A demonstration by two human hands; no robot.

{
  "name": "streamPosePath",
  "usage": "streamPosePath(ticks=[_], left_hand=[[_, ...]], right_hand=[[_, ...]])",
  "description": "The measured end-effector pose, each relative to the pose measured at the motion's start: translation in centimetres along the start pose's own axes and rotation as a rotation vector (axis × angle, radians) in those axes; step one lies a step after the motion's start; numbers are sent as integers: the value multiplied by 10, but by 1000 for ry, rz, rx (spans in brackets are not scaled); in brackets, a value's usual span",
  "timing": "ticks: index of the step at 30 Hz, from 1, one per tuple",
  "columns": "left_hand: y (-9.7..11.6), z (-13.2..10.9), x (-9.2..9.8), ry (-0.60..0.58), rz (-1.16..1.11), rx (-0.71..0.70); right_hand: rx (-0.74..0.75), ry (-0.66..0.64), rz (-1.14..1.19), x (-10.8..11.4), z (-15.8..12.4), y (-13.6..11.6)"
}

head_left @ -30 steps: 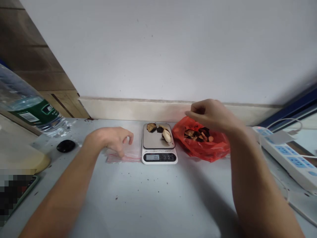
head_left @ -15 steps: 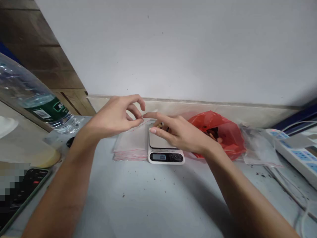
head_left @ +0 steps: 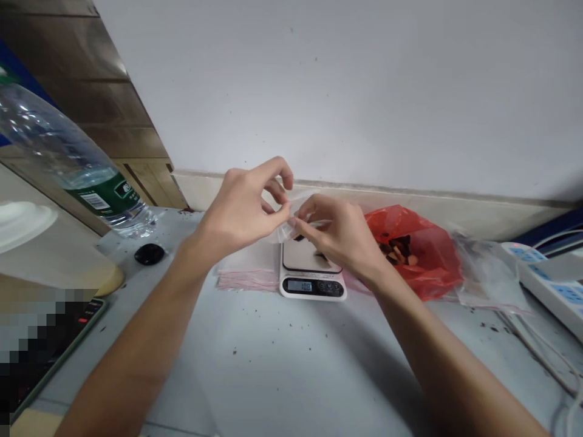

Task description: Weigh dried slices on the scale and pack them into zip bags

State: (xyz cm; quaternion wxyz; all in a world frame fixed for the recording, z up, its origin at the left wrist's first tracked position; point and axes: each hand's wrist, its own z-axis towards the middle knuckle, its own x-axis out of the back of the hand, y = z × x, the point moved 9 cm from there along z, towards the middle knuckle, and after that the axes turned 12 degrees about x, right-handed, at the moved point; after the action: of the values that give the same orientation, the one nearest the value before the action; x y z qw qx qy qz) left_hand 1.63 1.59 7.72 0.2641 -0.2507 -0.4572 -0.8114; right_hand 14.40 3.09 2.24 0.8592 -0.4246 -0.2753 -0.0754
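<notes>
A small clear plastic bag (head_left: 281,233) hangs between my hands above a white digital scale (head_left: 314,286). My left hand (head_left: 248,203) pinches the bag's edge from the left, thumb against a fingertip. From the right, my right hand (head_left: 339,233) pinches the same bag near its opening. Dark pieces lie on the scale's metal plate (head_left: 303,260), partly hidden by my right hand; the display seems to read 10.8. Flat clear bags with red seams (head_left: 248,279) are stacked left of the scale. On the right, an open red plastic bag (head_left: 435,267) holds dark and brown pieces.
A water bottle (head_left: 102,191) and a black round lid (head_left: 149,254) are at the left, with a phone (head_left: 68,346) nearer. A power strip (head_left: 546,282), cables and more clear plastic (head_left: 489,279) lie at the right. A wall rises behind.
My right hand has closed onto the clear bag, which now spreads open between both hands. The view has shifted slightly, so the table's objects appear farther right.
</notes>
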Motion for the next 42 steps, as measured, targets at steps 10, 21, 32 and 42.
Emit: streamPosePath(ticks=[10, 21, 32, 42], left_hand=[[4, -6, -33, -225, 22, -132], [-28, 1, -40, -347, 258, 36], [-73, -15, -68, -684, 378, 142], [-55, -17, -79, -697, 253, 120]], right_hand=[[-56, 44, 43, 12, 0, 8], [-108, -95, -45, 23, -1, 14], [-378, -440, -409, 9, -19, 59], [-117, -410, -135, 18, -11, 33]])
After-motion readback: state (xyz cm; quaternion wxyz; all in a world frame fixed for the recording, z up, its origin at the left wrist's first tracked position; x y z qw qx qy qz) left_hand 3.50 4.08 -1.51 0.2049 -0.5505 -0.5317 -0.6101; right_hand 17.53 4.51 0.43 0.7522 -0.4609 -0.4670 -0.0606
